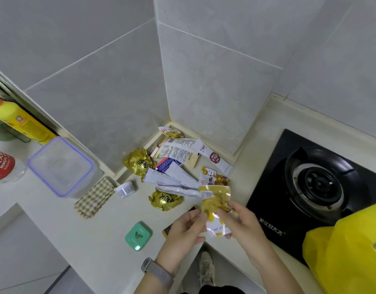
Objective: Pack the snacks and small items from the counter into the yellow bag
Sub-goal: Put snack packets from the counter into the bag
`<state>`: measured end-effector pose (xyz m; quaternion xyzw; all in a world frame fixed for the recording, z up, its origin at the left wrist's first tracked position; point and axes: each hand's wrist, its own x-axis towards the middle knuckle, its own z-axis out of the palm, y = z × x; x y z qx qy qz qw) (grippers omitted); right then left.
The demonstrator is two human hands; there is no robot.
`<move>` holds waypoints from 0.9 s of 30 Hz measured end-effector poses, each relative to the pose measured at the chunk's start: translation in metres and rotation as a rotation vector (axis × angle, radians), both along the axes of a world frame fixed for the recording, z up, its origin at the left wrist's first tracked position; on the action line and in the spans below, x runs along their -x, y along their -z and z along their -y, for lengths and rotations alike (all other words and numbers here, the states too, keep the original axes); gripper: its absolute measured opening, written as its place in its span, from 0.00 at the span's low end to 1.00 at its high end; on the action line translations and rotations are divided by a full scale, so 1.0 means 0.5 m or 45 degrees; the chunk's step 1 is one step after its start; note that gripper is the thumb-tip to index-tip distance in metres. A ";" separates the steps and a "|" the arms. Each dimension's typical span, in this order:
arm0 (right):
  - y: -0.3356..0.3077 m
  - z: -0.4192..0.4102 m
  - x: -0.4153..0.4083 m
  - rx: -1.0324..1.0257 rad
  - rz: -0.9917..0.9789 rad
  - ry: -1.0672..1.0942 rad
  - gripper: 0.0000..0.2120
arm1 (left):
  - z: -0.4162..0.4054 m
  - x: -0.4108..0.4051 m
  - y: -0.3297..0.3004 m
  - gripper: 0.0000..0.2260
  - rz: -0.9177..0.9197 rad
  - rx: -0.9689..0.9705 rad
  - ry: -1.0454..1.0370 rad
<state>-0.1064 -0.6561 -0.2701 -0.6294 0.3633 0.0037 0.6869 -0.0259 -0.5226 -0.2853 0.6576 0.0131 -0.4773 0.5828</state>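
Both hands hold one yellow-and-white snack packet (215, 205) above the counter's front edge: my left hand (186, 229) pinches its left side, my right hand (240, 222) grips its lower right. A pile of snack packets (178, 158) lies in the counter's corner, with two gold-foil wrapped sweets (138, 163) (164, 200), a small white tub (125, 189) and a green mint case (138, 236) around it. A dark packet (169, 230) shows under my left hand. The yellow bag (348, 249) sits at the lower right, on the stove's near corner.
A black gas stove (318, 183) fills the right side. At the left stand a clear lidded box (62, 166), a checked cloth (94, 197), a yellow bottle (19, 122) and a red-labelled bottle (2, 166). Tiled walls enclose the corner.
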 end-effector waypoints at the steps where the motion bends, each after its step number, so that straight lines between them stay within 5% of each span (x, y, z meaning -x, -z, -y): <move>1: -0.006 -0.007 -0.003 -0.025 0.024 -0.073 0.04 | 0.004 0.001 -0.002 0.16 -0.025 0.069 -0.019; 8: 0.007 -0.010 -0.013 -0.117 0.003 -0.356 0.13 | -0.008 -0.003 -0.002 0.14 0.089 0.116 -0.295; 16: 0.130 0.118 -0.103 0.438 -0.104 0.005 0.13 | -0.048 -0.011 0.000 0.09 -0.012 -0.002 -0.506; 27: 0.203 0.157 -0.190 1.107 -0.384 -0.495 0.18 | -0.071 -0.007 -0.020 0.08 -0.002 -0.017 -0.461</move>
